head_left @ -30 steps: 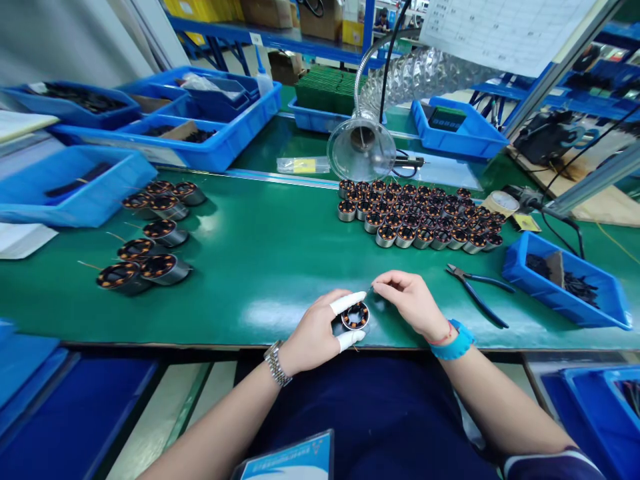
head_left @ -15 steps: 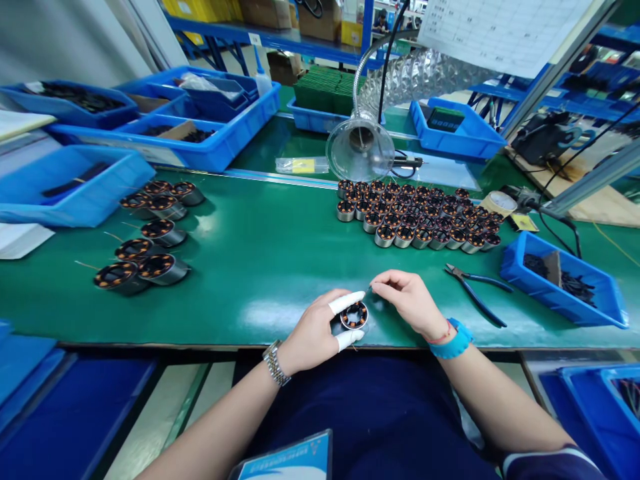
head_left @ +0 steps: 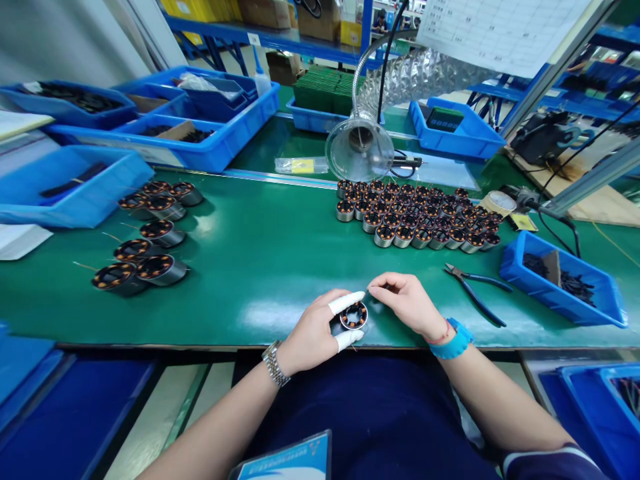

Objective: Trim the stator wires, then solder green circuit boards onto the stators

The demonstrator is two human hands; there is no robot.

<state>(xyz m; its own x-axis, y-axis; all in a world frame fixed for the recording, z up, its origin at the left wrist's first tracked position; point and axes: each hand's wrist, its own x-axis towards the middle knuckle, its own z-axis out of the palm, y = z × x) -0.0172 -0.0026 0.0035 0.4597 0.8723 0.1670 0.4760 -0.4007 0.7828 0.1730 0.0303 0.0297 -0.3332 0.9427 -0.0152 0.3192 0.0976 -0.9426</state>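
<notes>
My left hand (head_left: 320, 330), with white covers on its thumb and a finger, grips a round motor stator (head_left: 354, 316) near the front edge of the green bench. Copper windings ring the inside of its metal shell. Just up and right of it, my right hand (head_left: 403, 300) is closed in a pinch at the fingertips. Whatever lies in that pinch is too small to make out; it may be a thin wire. Diagonal cutters (head_left: 475, 292) with dark blue handles lie to the right of my right hand.
Packed rows of stators (head_left: 413, 217) stand behind my hands. Several more stators (head_left: 163, 268) sit at the left. A blue bin (head_left: 607, 300) of small black parts is at the right. A clear fume hood (head_left: 360, 150) hangs over the back, beside a tape roll (head_left: 500, 202).
My right fingertips have shifted very slightly, still pinched beside the stator. My left hand and the stator have stayed in place.
</notes>
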